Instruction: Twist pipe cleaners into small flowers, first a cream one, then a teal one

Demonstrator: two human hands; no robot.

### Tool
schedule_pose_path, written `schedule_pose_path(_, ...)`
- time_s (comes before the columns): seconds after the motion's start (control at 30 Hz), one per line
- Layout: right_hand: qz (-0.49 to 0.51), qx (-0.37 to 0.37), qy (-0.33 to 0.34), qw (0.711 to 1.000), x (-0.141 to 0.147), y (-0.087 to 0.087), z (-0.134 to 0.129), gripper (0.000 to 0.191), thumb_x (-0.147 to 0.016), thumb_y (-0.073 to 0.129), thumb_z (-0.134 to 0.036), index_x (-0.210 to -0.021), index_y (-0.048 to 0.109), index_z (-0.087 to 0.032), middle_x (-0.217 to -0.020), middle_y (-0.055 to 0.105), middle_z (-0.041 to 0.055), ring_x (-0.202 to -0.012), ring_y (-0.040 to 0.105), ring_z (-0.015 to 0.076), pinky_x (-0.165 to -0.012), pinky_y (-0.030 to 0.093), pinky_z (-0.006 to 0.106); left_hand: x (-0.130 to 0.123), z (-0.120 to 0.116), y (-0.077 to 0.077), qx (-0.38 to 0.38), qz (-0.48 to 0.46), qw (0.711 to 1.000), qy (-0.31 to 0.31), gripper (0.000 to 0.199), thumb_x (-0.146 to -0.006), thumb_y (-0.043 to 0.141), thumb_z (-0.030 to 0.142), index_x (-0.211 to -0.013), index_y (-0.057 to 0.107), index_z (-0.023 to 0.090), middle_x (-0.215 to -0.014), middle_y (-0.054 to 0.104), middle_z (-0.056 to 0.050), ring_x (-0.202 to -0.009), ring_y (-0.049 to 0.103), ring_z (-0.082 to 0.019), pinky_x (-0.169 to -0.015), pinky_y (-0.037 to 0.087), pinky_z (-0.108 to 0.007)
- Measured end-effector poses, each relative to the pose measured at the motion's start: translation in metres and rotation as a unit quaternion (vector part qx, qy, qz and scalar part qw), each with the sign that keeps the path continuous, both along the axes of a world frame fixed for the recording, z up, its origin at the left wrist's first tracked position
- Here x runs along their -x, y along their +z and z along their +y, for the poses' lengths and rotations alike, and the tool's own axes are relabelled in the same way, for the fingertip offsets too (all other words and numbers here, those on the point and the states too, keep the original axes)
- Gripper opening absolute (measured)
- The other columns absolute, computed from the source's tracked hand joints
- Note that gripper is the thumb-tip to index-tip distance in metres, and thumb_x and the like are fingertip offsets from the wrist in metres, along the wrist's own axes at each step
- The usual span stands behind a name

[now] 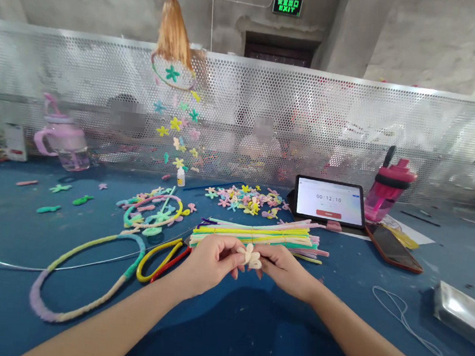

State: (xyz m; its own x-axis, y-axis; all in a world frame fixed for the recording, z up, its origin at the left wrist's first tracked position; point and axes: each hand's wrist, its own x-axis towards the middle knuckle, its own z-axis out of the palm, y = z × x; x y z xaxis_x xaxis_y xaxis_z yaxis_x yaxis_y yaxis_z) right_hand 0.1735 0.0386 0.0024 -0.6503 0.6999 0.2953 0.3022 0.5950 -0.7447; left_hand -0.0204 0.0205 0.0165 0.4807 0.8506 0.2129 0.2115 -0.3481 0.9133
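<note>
While both hands are pinched together over the blue worktable (8,213), the left hand (209,264) and right hand (284,271) have a little cream pipe-cleaner flower (250,257) gripped between their fingertips, right in the middle just above the near edge of the mess. Neither hand is open, and the petals stick up between them.

Just past the hands there's a fat bundle of pipe cleaners (256,235) in yellow, cream, mint and pink, lying sideways. To the left are yellow and red pipe-cleaner loops (158,260), a big pastel-wrapped hoop (78,274) and a smaller tangled wreath (150,213). Farther back sits a heap of pastel flower shapes (243,199), with a small glue bottle (181,177) just left of it.

Over on the far right, a tablet (330,202) shows a timer at 00:12:10, with a phone (392,248) lying just beside it and a pink water bottle (389,191) behind. Near right there's a white cord (402,319) and a shiny metal box (465,316). A pale pink cup (62,142) stands far left, against a perforated metal screen (249,81).
</note>
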Motion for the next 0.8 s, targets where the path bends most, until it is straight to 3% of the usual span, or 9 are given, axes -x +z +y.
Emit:
schedule_pose_path(0.17,0.018,-0.005,-0.037,0.999,0.004,0.005,-0.008,0.016,-0.091,0.038,-0.021,-0.098,0.052,-0.021,-0.083,0.057,0.0012,-0.071,0.05,0.0146,-0.065,0.039,0.025,0.001,0.002,0.001,-0.019,-0.007,1.0,0.011,0.017,-0.082,0.051,0.024,-0.068,0.052,0.014,-0.066,0.056,0.0,-0.054,0.052,-0.009,-0.058,0.043,-0.022)
schedule_pose_path(0.3,-0.012,-0.035,-0.042,0.998,0.006,0.007,-0.011,0.019,-0.087,0.037,-0.013,-0.089,0.054,-0.021,-0.083,0.057,0.0014,-0.076,0.051,0.0161,-0.071,0.039,0.027,0.001,0.001,0.001,-0.029,0.003,1.0,0.011,0.017,-0.083,0.05,0.022,-0.068,0.053,0.014,-0.065,0.055,0.0,-0.055,0.052,-0.009,-0.058,0.043,-0.022)
schedule_pose_path(0.43,-0.003,-0.026,-0.022,0.999,0.005,0.01,-0.011,0.024,-0.086,0.036,-0.012,-0.092,0.057,-0.021,-0.085,0.058,0.0011,-0.077,0.052,0.0165,-0.071,0.039,0.027,0.001,0.0,0.004,-0.032,0.028,0.999,0.019,0.018,-0.083,0.049,0.022,-0.067,0.054,0.014,-0.063,0.055,0.0,-0.055,0.053,-0.01,-0.056,0.042,-0.021)
schedule_pose_path(0.63,0.026,-0.026,-0.029,0.999,0.001,0.011,-0.015,0.021,-0.089,0.04,-0.026,-0.089,0.06,-0.021,-0.073,0.056,0.0007,-0.066,0.048,0.0159,-0.061,0.036,0.025,0.001,0.0,0.004,-0.041,0.019,0.999,0.012,0.018,-0.083,0.049,0.022,-0.067,0.053,0.014,-0.064,0.054,0.0,-0.054,0.053,-0.01,-0.056,0.042,-0.021)
schedule_pose_path(0.8,-0.013,-0.044,-0.053,0.998,0.004,0.009,-0.016,0.022,-0.088,0.046,-0.036,-0.082,0.059,-0.02,-0.062,0.045,-0.0029,-0.054,0.036,0.0111,-0.052,0.027,0.023,0.0,-0.003,0.0,-0.077,0.038,0.996,0.012,0.016,-0.085,0.048,0.023,-0.072,0.053,0.015,-0.063,0.054,0.001,-0.056,0.055,-0.011,-0.058,0.043,-0.022)
